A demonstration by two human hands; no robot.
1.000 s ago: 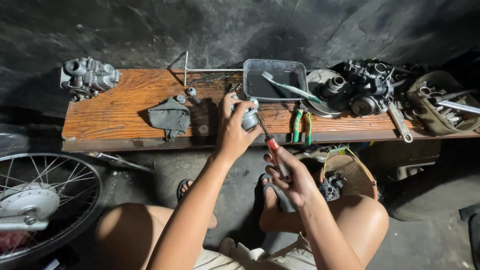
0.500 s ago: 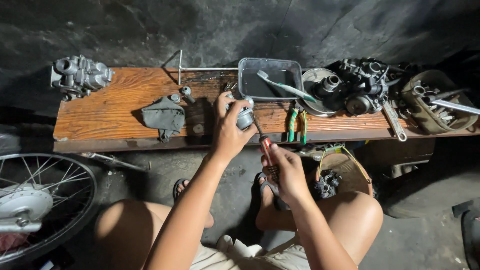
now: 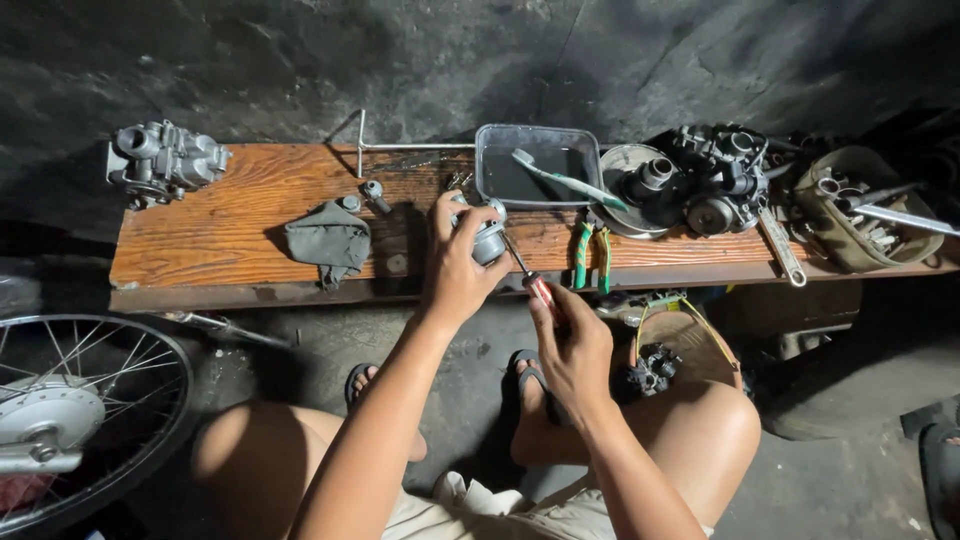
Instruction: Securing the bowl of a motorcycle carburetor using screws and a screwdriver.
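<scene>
Left hand (image 3: 458, 268): clamped round small metal part (image 3: 487, 240) above wooden bench (image 3: 250, 215) front edge | Right hand (image 3: 572, 345): closed on red-handled screwdriver (image 3: 530, 278), nearer person | Axis: shaft slants up-left, tip at part | Behind: grey tray (image 3: 492, 160).

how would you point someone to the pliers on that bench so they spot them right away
Start at the long wooden plank that runs along the dark wall, then find the grey rectangular tray with a toothbrush in it. The pliers lie just below that tray's right end, at the plank's front edge, to the right of the screwdriver. Their bright green handles set them apart from the grey metal parts around.
</scene>
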